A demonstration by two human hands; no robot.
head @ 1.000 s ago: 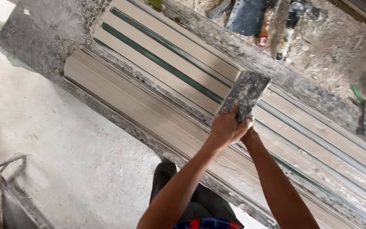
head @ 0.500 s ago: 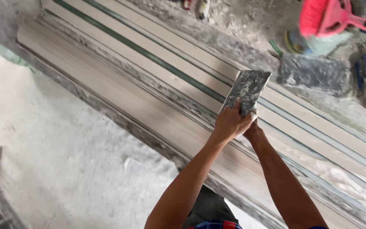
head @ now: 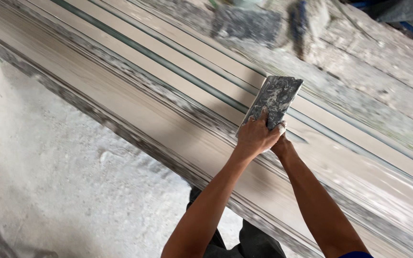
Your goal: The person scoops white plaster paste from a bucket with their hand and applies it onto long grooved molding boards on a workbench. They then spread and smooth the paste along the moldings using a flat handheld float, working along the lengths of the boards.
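The red tool and pale floor clutter seen half a second ago are gone from view — the long ribbed moulding (head: 168,102) fills the frame. One flat trowel (head: 274,100), grey and plaster-caked, tilts against its grooves. Two hands clamp its lower edge together — left hand (head: 253,138) over right hand (head: 279,143).

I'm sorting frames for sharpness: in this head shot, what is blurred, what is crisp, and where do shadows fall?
Head view: the long moulded slab smears into streaks along its length, and the grey block at the top is soft; the left hand and the flat scraper plate it grips stay fairly crisp; the right hand is mostly hidden behind it; a soft shadow lies left of the plate; light is even, with no glare.
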